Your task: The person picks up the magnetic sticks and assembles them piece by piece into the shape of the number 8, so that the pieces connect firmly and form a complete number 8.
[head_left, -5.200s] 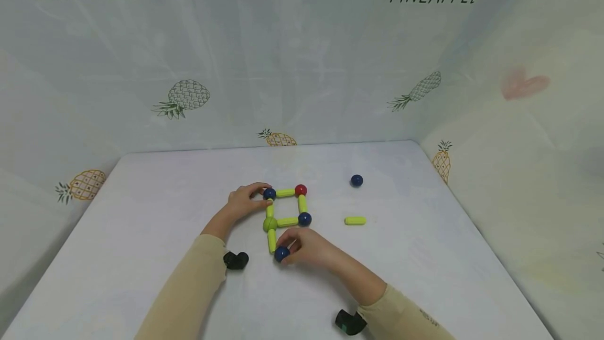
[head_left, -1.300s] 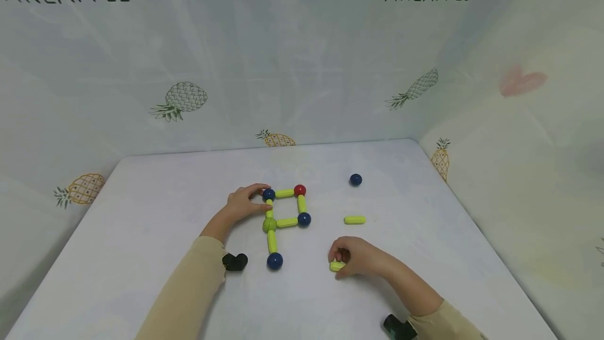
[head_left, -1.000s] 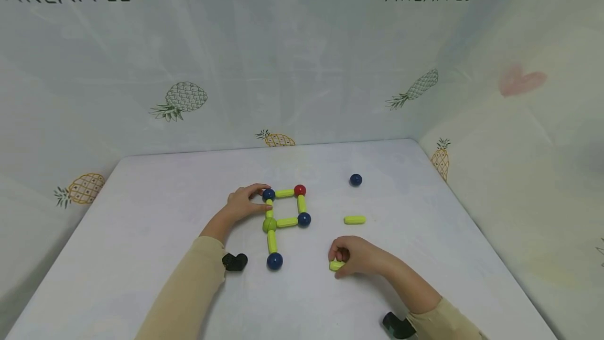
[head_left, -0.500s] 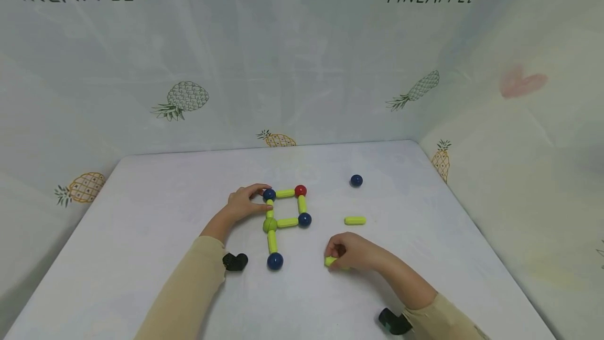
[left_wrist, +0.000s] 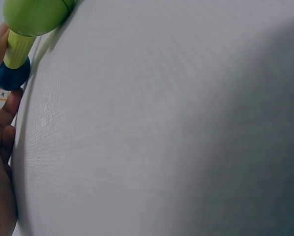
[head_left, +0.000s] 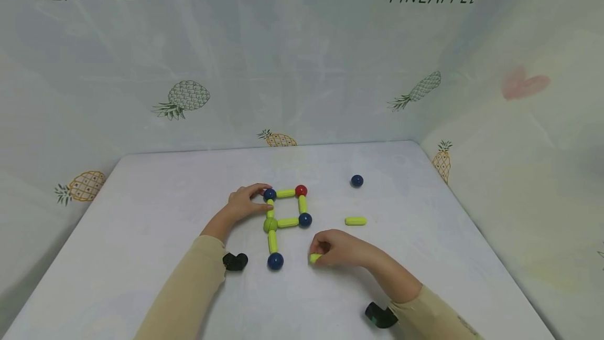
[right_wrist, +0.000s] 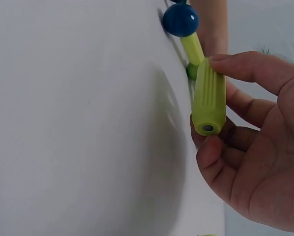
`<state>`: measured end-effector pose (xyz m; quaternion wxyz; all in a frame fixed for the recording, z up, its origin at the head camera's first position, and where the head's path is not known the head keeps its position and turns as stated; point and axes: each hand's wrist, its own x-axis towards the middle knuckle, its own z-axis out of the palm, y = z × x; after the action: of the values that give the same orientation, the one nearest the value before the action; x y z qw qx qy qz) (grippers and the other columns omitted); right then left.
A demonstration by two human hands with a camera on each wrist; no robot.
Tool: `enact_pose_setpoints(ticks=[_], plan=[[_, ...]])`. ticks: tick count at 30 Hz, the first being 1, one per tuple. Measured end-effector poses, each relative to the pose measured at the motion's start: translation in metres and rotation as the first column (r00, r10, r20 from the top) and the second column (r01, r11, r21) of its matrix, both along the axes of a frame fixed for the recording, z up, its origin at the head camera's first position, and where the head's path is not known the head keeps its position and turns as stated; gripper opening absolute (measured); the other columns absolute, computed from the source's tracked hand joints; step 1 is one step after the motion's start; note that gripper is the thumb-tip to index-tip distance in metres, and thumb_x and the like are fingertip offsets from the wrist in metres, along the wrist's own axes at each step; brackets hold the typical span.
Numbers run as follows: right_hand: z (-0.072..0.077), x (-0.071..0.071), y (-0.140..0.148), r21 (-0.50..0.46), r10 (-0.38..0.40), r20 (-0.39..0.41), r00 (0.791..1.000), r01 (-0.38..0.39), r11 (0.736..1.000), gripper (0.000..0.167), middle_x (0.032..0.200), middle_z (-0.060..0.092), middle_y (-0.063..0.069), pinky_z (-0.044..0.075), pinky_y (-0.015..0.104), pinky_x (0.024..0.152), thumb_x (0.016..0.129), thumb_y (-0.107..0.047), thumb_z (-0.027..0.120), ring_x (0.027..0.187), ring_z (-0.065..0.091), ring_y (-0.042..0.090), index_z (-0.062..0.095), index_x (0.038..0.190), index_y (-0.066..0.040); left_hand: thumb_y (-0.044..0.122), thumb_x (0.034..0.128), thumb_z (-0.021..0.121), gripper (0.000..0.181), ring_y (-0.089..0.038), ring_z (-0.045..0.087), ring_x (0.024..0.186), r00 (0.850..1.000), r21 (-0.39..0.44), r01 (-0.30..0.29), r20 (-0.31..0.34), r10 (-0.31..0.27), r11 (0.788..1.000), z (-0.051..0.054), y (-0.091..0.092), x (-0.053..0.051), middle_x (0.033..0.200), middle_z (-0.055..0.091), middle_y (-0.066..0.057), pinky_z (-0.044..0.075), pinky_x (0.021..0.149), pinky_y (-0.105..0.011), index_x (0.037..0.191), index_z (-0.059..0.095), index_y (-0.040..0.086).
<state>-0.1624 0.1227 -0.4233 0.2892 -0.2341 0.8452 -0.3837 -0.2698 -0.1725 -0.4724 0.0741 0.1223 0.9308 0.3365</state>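
Observation:
On the table a magnetic stick-and-ball figure lies flat: a square with a yellow-green rod reaching toward me to a near blue ball. Its corners are a green ball, a red ball, a right blue ball and a far-left blue ball. My left hand holds that far-left blue ball, index finger behind it and thumb by the left rod. To the right of the near ball, my right hand pinches a loose yellow-green magnetic rod, its metal end showing in the right wrist view.
A spare yellow-green rod lies right of the figure. Beyond it sits a loose blue ball. Black wrist-worn pieces show by both sleeves. A pineapple-print cloth hangs behind the white table.
Earlier my right hand held the near blue ball at the rod's end; it let go and took a loose rod. Lately it moves left with that rod. My left hand stays put.

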Motion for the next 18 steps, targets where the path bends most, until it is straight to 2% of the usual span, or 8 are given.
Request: enact_pose_setpoints(ticks=[5, 12, 18], plan=[[0.003, -0.002, -0.007, -0.007, 0.001, 0.005, 1.000, -0.001, 1.000, 0.013, 0.079, 0.057, -0.002, 0.043, 0.028, 0.065, 0.084, -0.006, 0.074, 0.076, 0.051, 0.015, 0.068, 0.090, -0.016, 0.042, 0.0800, 0.079, 0.060, -0.025, 0.048, 0.103, 1.000, -0.002, 0.002, -0.001, -0.002, 1.000, 0.001, 0.000, 0.000, 0.116, 0.060, -0.002, 0.027, 0.095, -0.055, 0.133, 0.058, 0.025], [0.006, -0.001, -0.016, 0.003, -0.002, 0.038, 0.999, 0.002, 1.000, 0.011, 0.080, 0.058, 0.000, 0.045, 0.029, 0.056, 0.086, -0.008, 0.072, 0.065, 0.052, 0.015, 0.067, 0.091, -0.017, 0.042, 0.0801, 0.079, 0.060, -0.024, 0.049, 0.101, 1.000, -0.007, 0.006, -0.007, -0.006, 1.000, 0.001, 0.000, 0.000, 0.116, 0.060, -0.002, 0.028, 0.093, -0.054, 0.133, 0.058, 0.025], [0.007, -0.003, -0.023, 0.005, 0.002, 0.059, 0.998, -0.002, 1.000, 0.008, 0.080, 0.059, 0.000, 0.046, 0.029, 0.054, 0.088, -0.010, 0.072, 0.062, 0.052, 0.015, 0.068, 0.091, -0.016, 0.042, 0.0801, 0.079, 0.060, -0.025, 0.049, 0.104, 1.000, -0.010, -0.002, 0.000, 0.002, 1.000, 0.002, 0.001, 0.001, 0.116, 0.060, -0.003, 0.028, 0.094, -0.054, 0.134, 0.058, 0.025]])
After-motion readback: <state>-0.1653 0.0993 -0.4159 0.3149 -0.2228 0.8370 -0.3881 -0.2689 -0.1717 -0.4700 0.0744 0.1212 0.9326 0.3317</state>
